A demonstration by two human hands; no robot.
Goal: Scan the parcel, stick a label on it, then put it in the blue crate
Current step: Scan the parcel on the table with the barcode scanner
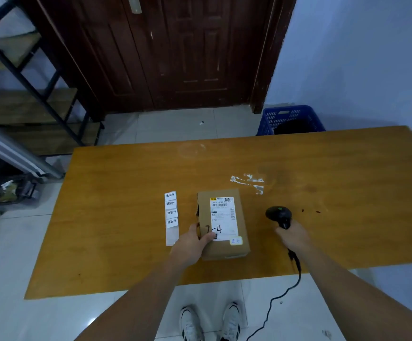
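Note:
A brown cardboard parcel lies flat on the orange table, its white shipping label with a barcode facing up. My left hand grips the parcel's near left corner, thumb on top. My right hand holds a black barcode scanner by its handle, to the right of the parcel and just above the table. A strip of white stickers with printed characters lies just left of the parcel. The blue crate stands on the floor beyond the table's far right edge.
The scanner's black cable runs off the near table edge down to the floor. White residue marks sit behind the parcel. A metal shelf rack stands at the left, a dark wooden door behind. My white shoes show below.

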